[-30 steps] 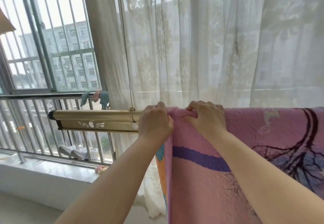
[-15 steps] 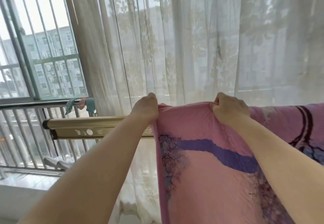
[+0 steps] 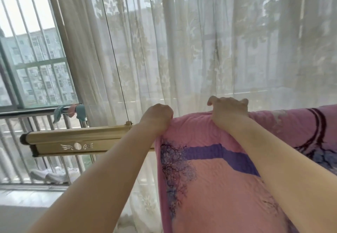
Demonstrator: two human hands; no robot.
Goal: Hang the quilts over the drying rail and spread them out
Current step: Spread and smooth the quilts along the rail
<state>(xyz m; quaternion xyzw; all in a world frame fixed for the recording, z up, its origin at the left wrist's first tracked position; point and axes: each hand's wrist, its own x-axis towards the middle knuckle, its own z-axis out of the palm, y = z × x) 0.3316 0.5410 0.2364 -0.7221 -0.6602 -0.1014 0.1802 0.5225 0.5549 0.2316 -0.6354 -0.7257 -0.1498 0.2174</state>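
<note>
A pink quilt [image 3: 209, 187] with a purple band and dark tree prints hangs over the gold drying rail [image 3: 76, 138], which juts out bare to the left. My left hand [image 3: 157, 117] grips the quilt's top left corner on the rail. My right hand [image 3: 228, 111] pinches the quilt's top fold a little to the right. The quilt runs on along the rail to the right edge of view. The rail under the quilt is hidden.
A sheer lace curtain [image 3: 200, 41] hangs right behind the rail. A thin wire [image 3: 113, 50] holds the rail up. At left are a barred window, a steel railing [image 3: 27, 111] with small cloths [image 3: 80, 111] tied on, and white shoes [image 3: 52, 175] on the ledge.
My hands have moved apart along the rail, the right one sliding right, and the quilt's top edge has spread flatter. The left hand keeps hold of the corner.
</note>
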